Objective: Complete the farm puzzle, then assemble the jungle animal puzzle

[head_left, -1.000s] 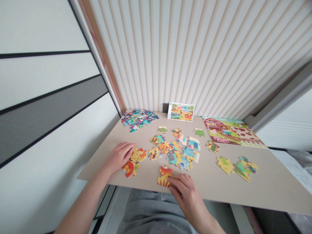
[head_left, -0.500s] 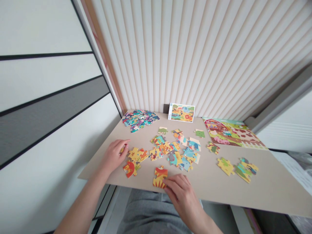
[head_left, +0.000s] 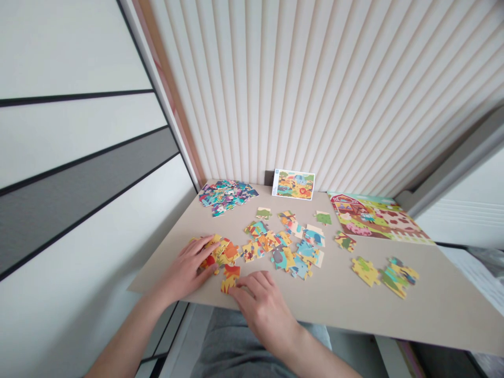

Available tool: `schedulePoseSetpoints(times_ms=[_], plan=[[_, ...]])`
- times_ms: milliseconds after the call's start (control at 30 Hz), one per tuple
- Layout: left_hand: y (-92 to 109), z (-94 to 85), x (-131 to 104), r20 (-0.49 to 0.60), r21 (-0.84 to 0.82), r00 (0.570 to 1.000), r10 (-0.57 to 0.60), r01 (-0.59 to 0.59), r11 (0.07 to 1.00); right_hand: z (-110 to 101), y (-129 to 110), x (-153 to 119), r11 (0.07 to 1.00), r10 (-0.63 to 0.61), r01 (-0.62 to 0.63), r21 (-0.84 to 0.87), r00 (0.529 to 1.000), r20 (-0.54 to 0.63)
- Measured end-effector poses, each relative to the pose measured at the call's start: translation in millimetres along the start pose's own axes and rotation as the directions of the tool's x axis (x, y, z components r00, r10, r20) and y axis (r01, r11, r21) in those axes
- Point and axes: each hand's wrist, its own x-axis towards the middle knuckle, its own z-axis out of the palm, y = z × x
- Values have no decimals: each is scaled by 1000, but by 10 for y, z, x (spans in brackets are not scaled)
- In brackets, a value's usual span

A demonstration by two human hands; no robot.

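My right hand [head_left: 264, 305] pinches the lower right edge of an orange-and-yellow puzzle piece [head_left: 230, 274] near the table's front edge. Just left of it, my left hand [head_left: 192, 266] lies with fingers apart over a cluster of yellow and orange puzzle pieces [head_left: 231, 252], covering part of them. The held piece sits close below that cluster; whether their edges interlock I cannot tell. To the right of the cluster are several joined and loose animal puzzle pieces [head_left: 269, 241], some overlapping, including blue ones [head_left: 305, 248].
A picture card [head_left: 293, 185] leans at the back of the table [head_left: 315, 304]. A heap of purple-and-teal pieces [head_left: 228, 195] lies back left. An assembled farm puzzle [head_left: 378, 216] is back right, with green-and-yellow pieces [head_left: 365, 270] in front. A pleated blind [head_left: 275, 89] borders the back.
My right hand has slid the orange-and-yellow puzzle piece leftward, up to the cluster. My left hand has moved right and now spreads over the yellow and orange pieces.
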Motion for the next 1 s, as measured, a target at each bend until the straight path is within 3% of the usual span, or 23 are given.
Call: schedulePoseSetpoints(times_ms=[100,200,367,500,600,833,1000], plan=[[-117,60,51,-21,-23,1000,-23,22,999,102,22,139,997,23,-22,-81,1000,17],[-145,98,71,-51,-18,998,-30,29,999,56,133,155,989,71,-69,-127,997,8],[-121,124,51,-99,33,995,-6,9,999,-251,517,-99,929,261,-289,-230,955,-145],[-27,133,71,-164,89,986,16,-2,996,-417,747,-361,903,285,-314,-293,949,-137],[229,133,138,-158,92,986,48,-34,995,-455,779,-514,913,284,-304,-270,952,-112],[1129,216,428,-60,58,979,196,-192,980,-596,760,-691,936,285,-288,-203,958,-44],[1466,401,636,-90,44,975,201,-198,979,-754,851,-805,957,234,-231,-174,972,-1]])
